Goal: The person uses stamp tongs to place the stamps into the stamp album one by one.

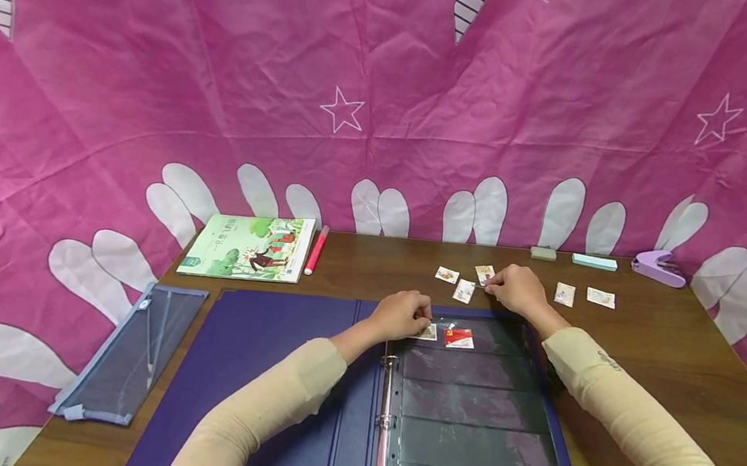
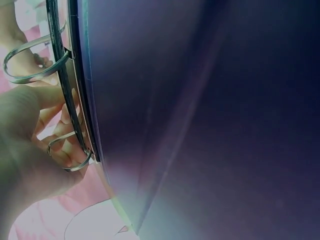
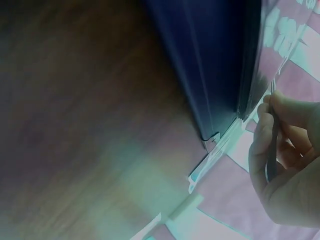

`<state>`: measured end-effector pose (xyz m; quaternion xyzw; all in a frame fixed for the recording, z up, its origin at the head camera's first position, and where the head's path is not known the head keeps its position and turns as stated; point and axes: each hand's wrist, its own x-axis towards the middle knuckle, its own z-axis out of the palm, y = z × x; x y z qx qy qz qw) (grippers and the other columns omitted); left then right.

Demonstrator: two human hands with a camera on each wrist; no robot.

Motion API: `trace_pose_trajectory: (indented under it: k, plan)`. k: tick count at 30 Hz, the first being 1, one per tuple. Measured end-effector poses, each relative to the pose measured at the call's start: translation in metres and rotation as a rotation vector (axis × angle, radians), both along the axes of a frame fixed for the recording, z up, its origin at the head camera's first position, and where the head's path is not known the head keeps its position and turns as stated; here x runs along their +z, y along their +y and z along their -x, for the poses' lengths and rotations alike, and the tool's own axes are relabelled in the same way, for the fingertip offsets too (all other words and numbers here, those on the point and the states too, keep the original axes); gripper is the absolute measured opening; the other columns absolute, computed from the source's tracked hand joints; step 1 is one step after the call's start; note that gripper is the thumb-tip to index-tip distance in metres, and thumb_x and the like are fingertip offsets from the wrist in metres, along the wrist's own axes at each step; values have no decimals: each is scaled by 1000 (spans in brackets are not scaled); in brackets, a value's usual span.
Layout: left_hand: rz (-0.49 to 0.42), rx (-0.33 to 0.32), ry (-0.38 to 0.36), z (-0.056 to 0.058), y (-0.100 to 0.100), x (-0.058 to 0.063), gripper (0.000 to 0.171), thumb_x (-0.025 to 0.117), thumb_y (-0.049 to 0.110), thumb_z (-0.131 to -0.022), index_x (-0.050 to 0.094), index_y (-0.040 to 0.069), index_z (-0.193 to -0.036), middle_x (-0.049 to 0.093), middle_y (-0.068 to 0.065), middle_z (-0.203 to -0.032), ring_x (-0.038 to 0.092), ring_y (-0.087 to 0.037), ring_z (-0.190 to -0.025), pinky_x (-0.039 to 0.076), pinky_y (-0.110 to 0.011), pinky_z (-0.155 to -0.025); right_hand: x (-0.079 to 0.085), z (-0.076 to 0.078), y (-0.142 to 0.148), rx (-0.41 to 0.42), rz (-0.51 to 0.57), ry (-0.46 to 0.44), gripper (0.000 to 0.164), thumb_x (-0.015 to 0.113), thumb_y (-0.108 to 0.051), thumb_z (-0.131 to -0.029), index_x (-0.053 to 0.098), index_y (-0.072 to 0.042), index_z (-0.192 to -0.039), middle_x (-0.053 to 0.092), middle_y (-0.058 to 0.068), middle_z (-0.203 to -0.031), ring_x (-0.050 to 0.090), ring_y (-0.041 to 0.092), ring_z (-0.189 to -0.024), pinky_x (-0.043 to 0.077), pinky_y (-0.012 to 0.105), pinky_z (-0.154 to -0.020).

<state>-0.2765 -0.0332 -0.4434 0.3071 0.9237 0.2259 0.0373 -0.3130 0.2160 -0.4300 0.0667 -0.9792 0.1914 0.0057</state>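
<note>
My right hand (image 1: 517, 288) holds slim dark tweezers (image 3: 273, 145) between thumb and fingers. In the head view their tips reach among small loose stamps (image 1: 464, 291) lying behind the album. One stamp (image 1: 483, 273) lies right beside the fingertips, partly covered by them. My left hand (image 1: 400, 314) rests with loosely bent fingers at the top of the album's black pocket page (image 1: 464, 403), near the metal rings (image 2: 30, 80). By its fingertips a pale stamp (image 1: 429, 333) sits in the top row, partly hidden. Just right of it is a red and white stamp (image 1: 459, 338).
The open blue album (image 1: 274, 361) fills the front of the table. A mesh pencil pouch (image 1: 127, 358), a green picture book (image 1: 249, 247) and a red marker (image 1: 317, 251) are on the left. An eraser (image 1: 543, 254), a light blue case (image 1: 595, 262) and a purple stapler-like tool (image 1: 658, 267) line the back right.
</note>
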Motion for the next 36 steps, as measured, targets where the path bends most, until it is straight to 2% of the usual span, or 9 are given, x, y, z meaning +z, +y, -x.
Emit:
trace_pose_trajectory:
  k: [3, 9, 13, 16, 20, 23, 32, 36]
  plan:
    - [-11, 5, -10, 0, 0, 0, 4, 64, 17, -85, 67, 14, -85, 64, -1, -85, 56, -10, -75, 40, -21, -64, 1, 0, 1, -3, 5, 13, 18, 65, -18, -83, 75, -8, -95, 73, 8, -78, 62, 18, -68, 38, 26, -52]
    - [-33, 13, -19, 0, -2, -2, 5, 64, 16, -84, 68, 13, -87, 63, -1, -84, 53, -8, -72, 38, -21, -62, 12, -4, 6, -27, 22, 29, 18, 64, -19, -84, 75, -9, -94, 72, 14, -97, 65, 30, -83, 42, 30, -55]
    - [-45, 6, -18, 0, -2, -2, 5, 64, 17, -84, 67, 13, -85, 62, -1, -83, 51, -8, -70, 38, -20, -61, 24, -9, 16, -31, 63, 23, 20, 62, -20, -85, 74, -9, -96, 70, 14, -103, 64, 27, -77, 41, 28, -54]
    - [-52, -1, -11, 0, -3, -3, 6, 63, 19, -86, 66, 14, -84, 61, 0, -81, 50, -7, -69, 37, -20, -61, 33, -15, 23, -12, 90, 6, 21, 62, -22, -87, 74, -9, -98, 70, 14, -105, 63, 24, -78, 40, 26, -55]
    - [-53, -6, 4, 1, -3, -5, 7, 62, 21, -87, 65, 16, -83, 59, 1, -79, 48, -7, -69, 35, -20, -60, 44, -25, 29, 40, 109, -15, 22, 62, -23, -87, 74, -8, -99, 69, 14, -107, 65, 29, -91, 45, 29, -64]
    - [-55, -10, 10, 1, -3, -6, 7, 62, 21, -87, 65, 17, -83, 58, 1, -79, 47, -7, -69, 35, -20, -60, 48, -29, 33, 65, 117, -47, 22, 63, -22, -86, 74, -8, -99, 69, 15, -109, 65, 30, -94, 46, 31, -69]
    - [-76, -14, -2, 1, -2, -3, 6, 63, 21, -87, 64, 17, -82, 57, 1, -79, 47, -8, -69, 35, -21, -62, 42, -31, 40, 114, 138, -145, 20, 63, -18, -85, 74, -5, -95, 69, 17, -106, 58, 13, -75, 41, 25, -61]
    - [-81, -10, -9, 2, -2, -3, 6, 63, 21, -87, 64, 17, -82, 56, 2, -79, 47, -8, -70, 35, -21, -62, 38, -31, 39, 138, 140, -190, 19, 65, -18, -83, 74, -5, -93, 72, 12, -86, 55, 10, -65, 41, 25, -60]
